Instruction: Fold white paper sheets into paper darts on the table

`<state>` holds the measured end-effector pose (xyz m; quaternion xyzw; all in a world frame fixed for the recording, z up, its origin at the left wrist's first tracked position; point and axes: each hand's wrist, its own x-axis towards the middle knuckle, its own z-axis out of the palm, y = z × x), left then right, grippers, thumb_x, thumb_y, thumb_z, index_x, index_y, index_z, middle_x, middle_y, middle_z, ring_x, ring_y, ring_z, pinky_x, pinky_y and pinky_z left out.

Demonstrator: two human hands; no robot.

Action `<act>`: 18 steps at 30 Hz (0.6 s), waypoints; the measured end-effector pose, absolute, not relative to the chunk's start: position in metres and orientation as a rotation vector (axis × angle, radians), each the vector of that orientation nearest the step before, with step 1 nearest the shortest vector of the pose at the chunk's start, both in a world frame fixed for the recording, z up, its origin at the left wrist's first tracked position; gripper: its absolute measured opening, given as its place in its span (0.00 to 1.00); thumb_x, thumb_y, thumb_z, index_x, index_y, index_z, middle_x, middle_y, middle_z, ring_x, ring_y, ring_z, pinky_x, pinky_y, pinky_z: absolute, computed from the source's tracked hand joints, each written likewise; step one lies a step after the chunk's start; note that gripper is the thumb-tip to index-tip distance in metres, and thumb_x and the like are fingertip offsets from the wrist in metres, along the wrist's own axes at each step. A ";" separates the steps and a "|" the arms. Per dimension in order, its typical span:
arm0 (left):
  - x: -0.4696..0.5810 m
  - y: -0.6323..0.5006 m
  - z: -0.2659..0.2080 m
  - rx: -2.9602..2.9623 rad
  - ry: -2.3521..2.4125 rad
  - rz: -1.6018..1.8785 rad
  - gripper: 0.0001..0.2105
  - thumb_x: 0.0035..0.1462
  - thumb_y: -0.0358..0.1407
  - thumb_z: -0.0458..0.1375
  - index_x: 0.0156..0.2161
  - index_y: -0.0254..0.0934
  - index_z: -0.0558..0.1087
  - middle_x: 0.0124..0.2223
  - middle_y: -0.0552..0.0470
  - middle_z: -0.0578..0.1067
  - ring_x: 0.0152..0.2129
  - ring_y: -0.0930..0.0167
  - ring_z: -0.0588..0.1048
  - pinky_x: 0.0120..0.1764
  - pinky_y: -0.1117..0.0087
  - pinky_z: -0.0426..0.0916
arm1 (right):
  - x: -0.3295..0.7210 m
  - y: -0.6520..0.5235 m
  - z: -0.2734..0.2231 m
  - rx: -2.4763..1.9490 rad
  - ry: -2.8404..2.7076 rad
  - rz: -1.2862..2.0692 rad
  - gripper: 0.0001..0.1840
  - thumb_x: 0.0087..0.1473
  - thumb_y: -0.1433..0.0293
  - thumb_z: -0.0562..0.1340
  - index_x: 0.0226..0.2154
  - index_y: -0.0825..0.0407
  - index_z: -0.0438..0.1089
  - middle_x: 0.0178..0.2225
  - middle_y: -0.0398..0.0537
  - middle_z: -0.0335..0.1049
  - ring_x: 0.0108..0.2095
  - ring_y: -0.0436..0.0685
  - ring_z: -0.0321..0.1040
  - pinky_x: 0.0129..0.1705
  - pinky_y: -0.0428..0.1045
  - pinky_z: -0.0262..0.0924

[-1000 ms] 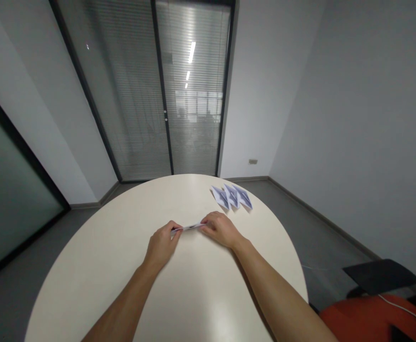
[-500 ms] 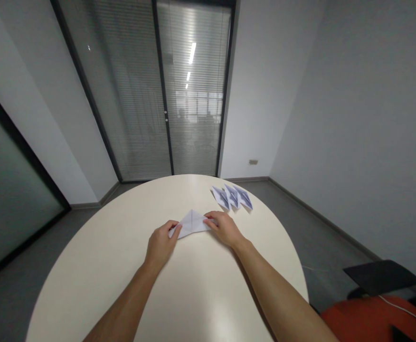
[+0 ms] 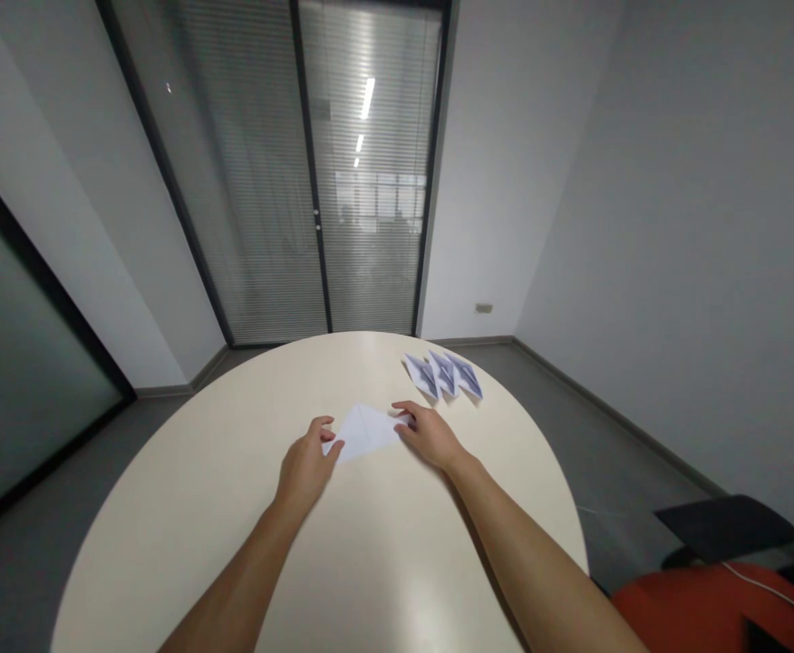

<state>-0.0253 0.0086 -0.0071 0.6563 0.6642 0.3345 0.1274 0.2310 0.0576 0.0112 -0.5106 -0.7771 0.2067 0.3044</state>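
Observation:
A folded sheet of white paper lies flat on the table, with a peak at its far edge and a faint crease down from it. My left hand is at the paper's left end, thumb and fingers spread apart around it. At the other end is my right hand, its thumb and index finger parted over the paper's right tip. Part of each tip is hidden under the fingers. Beyond my right hand stand three folded paper boats, side by side.
The round cream table reaches out to a glass partition with blinds. A red chair with a dark panel above it is at the lower right. A pale wall rises on the right.
The paper, raised and gripped at both ends before, now lies flatter on the table. Fingers of both hands have loosened and spread. The three paper boats have not moved.

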 end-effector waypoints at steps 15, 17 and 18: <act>-0.024 0.004 0.001 1.964 1.986 0.833 0.21 0.60 0.28 0.58 0.58 0.38 0.66 0.48 0.49 0.81 0.44 0.65 0.79 0.49 0.65 0.67 | 0.234 0.058 0.011 -1.356 -2.011 0.594 0.23 0.56 0.72 0.65 0.55 0.51 0.72 0.41 0.50 0.78 0.38 0.57 0.73 0.44 0.50 0.63; -0.023 0.005 -0.001 1.953 2.002 0.840 0.20 0.60 0.27 0.58 0.57 0.38 0.66 0.47 0.48 0.81 0.44 0.65 0.79 0.49 0.65 0.67 | 0.233 0.059 0.010 -1.363 -1.995 0.587 0.23 0.55 0.72 0.65 0.54 0.51 0.73 0.40 0.50 0.79 0.38 0.57 0.73 0.44 0.50 0.63; -0.023 0.005 -0.002 1.953 2.011 0.843 0.20 0.60 0.27 0.58 0.57 0.38 0.67 0.47 0.47 0.81 0.44 0.65 0.79 0.49 0.65 0.67 | 0.233 0.060 0.010 -1.369 -1.992 0.581 0.22 0.55 0.72 0.65 0.54 0.51 0.73 0.40 0.50 0.79 0.38 0.57 0.73 0.44 0.50 0.63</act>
